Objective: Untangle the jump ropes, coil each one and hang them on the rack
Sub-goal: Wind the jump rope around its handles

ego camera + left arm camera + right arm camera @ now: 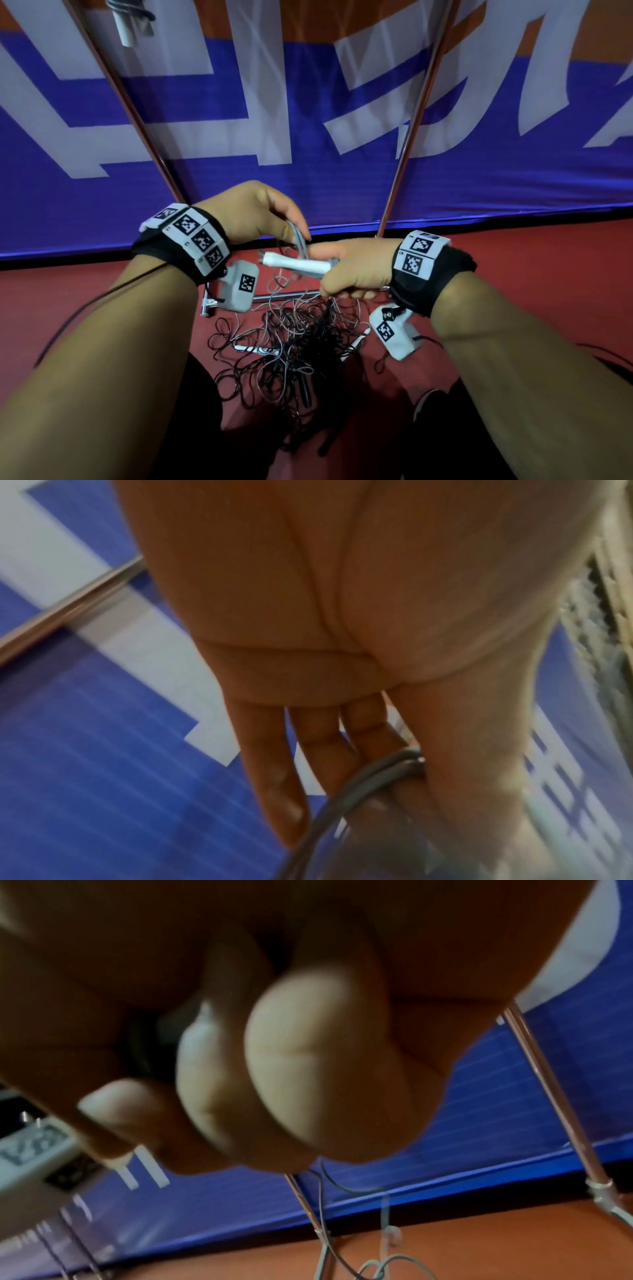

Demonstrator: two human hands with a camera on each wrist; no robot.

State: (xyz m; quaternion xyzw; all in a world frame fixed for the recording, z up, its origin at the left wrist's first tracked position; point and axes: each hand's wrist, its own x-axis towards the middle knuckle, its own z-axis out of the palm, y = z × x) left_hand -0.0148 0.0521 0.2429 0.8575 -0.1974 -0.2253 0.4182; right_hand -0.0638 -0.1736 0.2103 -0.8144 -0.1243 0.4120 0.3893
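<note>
The left hand [253, 212] pinches grey cord loops [298, 240] between thumb and fingers [270, 775]. Just beside it, the right hand [352, 267] is fisted round a white handle [294, 264]. Below both, the tangled jump ropes [294, 346] (black and grey strands) lie on the red floor [531, 253] by the rack [416, 113].

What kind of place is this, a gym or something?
Probably a gym or sports hall, though that is a guess. The floor is red-brown like a sports surface, a big blue banner with large white lettering lines the wall, and a heap of tangled jump ropes lies by a metal rack.
</note>
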